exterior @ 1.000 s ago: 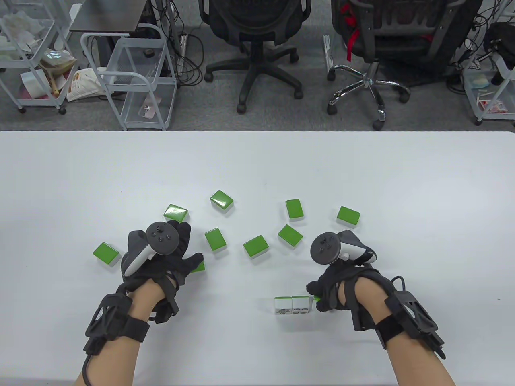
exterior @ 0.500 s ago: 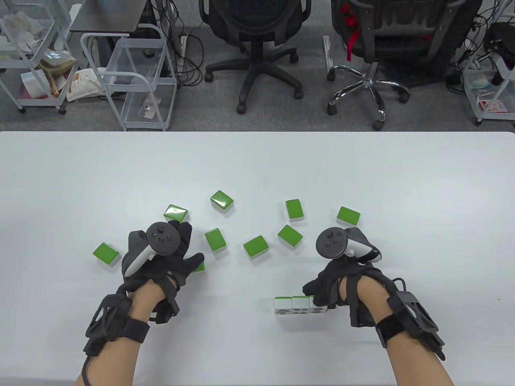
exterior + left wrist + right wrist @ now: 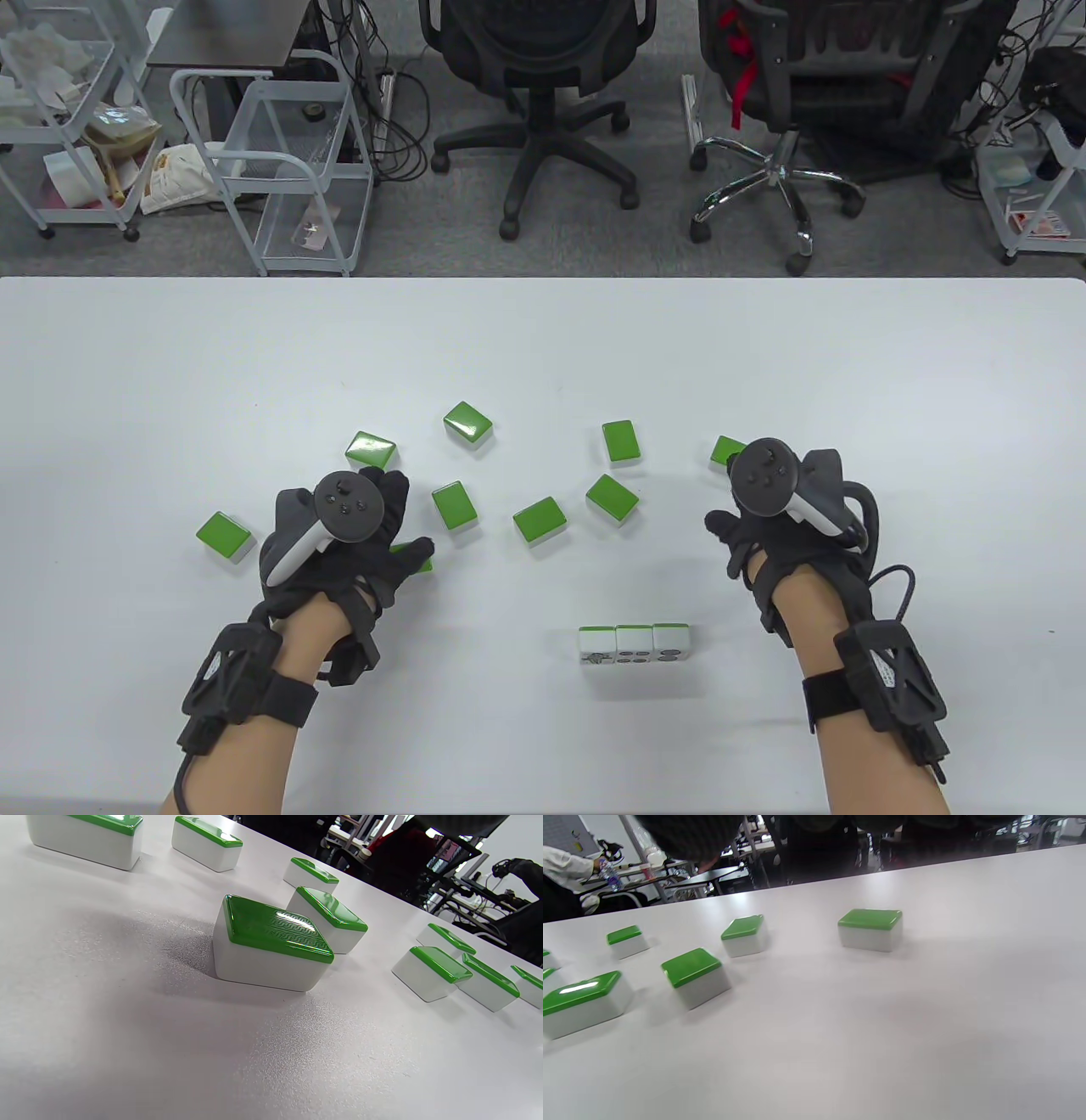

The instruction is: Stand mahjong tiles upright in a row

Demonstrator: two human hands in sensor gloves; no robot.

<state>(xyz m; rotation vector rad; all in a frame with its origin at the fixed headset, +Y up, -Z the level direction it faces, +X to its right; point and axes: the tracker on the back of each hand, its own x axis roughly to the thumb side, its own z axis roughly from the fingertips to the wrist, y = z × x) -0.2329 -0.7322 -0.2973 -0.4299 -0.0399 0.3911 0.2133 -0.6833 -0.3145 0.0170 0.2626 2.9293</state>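
Three mahjong tiles stand upright in a row [image 3: 634,645] near the table's front edge, faces toward me. Several green-backed tiles lie face down further back. My left hand [image 3: 399,522] is spread low over one lying tile [image 3: 417,558]; in the left wrist view that tile [image 3: 271,942] lies free and no fingers show. My right hand [image 3: 740,509] is empty, behind and to the right of the row, just short of the far-right lying tile [image 3: 723,448]. That tile also shows in the right wrist view [image 3: 870,928], with no fingers in sight.
Other lying tiles sit at the far left [image 3: 224,536], behind my left hand [image 3: 371,448], and in the middle [image 3: 539,519] [image 3: 612,497] [image 3: 620,441]. Office chairs and wire carts stand beyond the white table's far edge [image 3: 543,280].
My right hand set a third tile upright at the right end of the row, let go, and moved back and to the right. My left hand barely moved.
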